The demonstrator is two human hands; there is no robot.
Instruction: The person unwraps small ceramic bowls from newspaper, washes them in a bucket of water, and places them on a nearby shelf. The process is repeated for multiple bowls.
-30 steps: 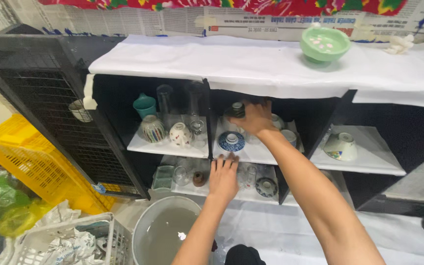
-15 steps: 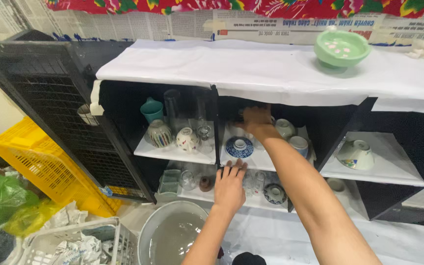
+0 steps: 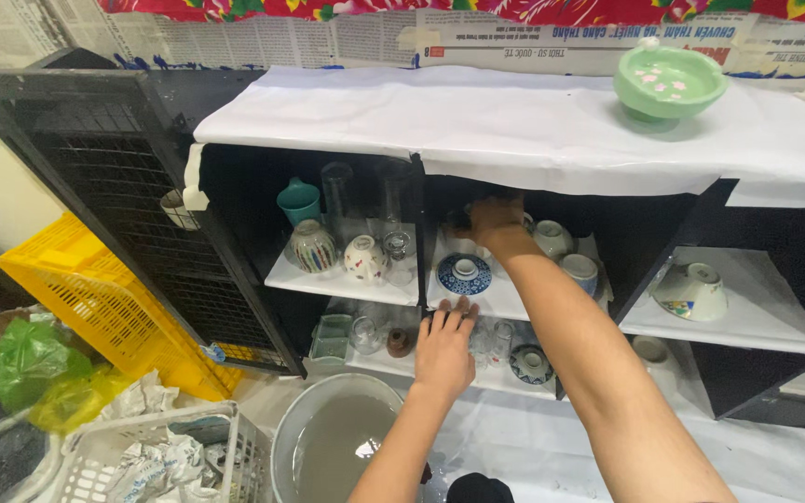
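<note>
My right hand (image 3: 496, 222) reaches deep into the middle upper compartment of a black cabinet (image 3: 421, 200), behind a blue-and-white saucer with a small cup (image 3: 464, 274). Its fingers are lost in the dark at the back, so I cannot tell if they hold anything. My left hand (image 3: 444, 346) lies flat with fingers spread against the front edge of the white shelf (image 3: 505, 300), just below the saucer, holding nothing. White bowls (image 3: 552, 238) and a blue-rimmed cup (image 3: 580, 271) stand right of my right wrist.
Patterned cups (image 3: 315, 247), a teal cup (image 3: 300, 200) and tall glasses (image 3: 337, 200) fill the left compartment. A green footed bowl (image 3: 669, 84) stands on top. Below are a water-filled metal basin (image 3: 337, 447), a yellow crate (image 3: 95, 298), a white basket (image 3: 151, 456) and the open mesh door (image 3: 95, 186).
My right hand has pushed further back into the upper compartment. My left hand has stayed at the shelf edge. The view has shifted slightly to the right.
</note>
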